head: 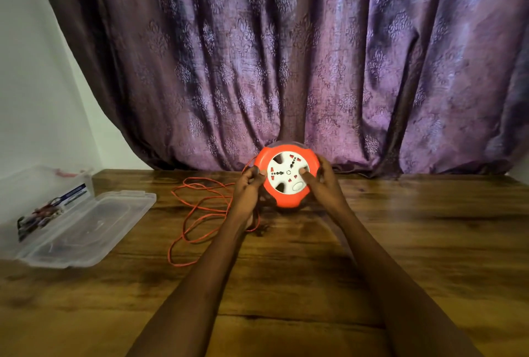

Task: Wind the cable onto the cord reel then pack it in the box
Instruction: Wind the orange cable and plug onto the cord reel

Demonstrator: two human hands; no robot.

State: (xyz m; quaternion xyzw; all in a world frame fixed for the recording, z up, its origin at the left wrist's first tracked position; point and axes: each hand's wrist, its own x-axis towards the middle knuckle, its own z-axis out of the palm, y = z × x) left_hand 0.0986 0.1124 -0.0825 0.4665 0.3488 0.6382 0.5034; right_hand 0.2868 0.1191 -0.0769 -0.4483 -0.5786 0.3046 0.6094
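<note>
My hands grip the cord reel [287, 176] upright, left hand [248, 185] steadying, right hand [323, 182] turning, so the cable [197, 213] below-left winds in.

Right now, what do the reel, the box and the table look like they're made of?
Reel: orange and white hard plastic, smooth and slightly glossy, molded sockets on its face.
Box: clear plastic, since its contents show through the wall.
Table: brown wood grain with a glossy sheen; solid wood or laminate, I can't tell.
</note>
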